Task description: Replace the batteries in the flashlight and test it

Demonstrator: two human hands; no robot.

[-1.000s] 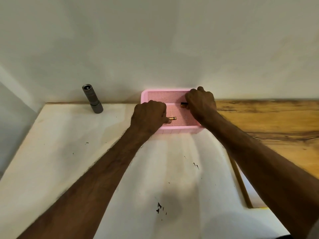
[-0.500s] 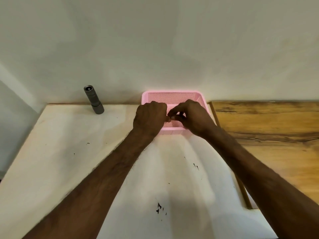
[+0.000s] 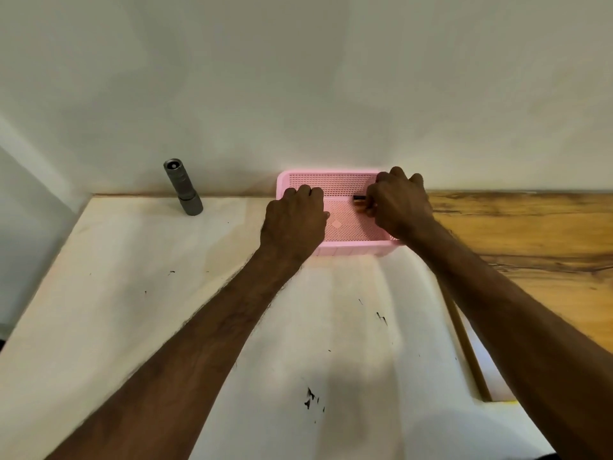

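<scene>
A grey metal flashlight (image 3: 183, 188) stands upright on the white table, against the wall at the far left. A pink mesh basket (image 3: 345, 249) sits against the wall in the middle. My right hand (image 3: 399, 205) is over the basket's right side and pinches a black-and-copper battery (image 3: 359, 201) at its fingertips; I cannot tell whether there is a second one. My left hand (image 3: 293, 224) lies over the basket's left edge with its fingers curled, and nothing shows in it.
The white tabletop (image 3: 139, 293) has small black marks. A wooden surface (image 3: 530, 234) adjoins it on the right, slightly lower, with a narrow wooden strip along the seam. The wall runs right behind the basket and flashlight.
My left hand showed a copper-tipped battery a second ago, then both hands met over the basket's front. Now they are apart, my right hand back at the basket's right side with the battery.
</scene>
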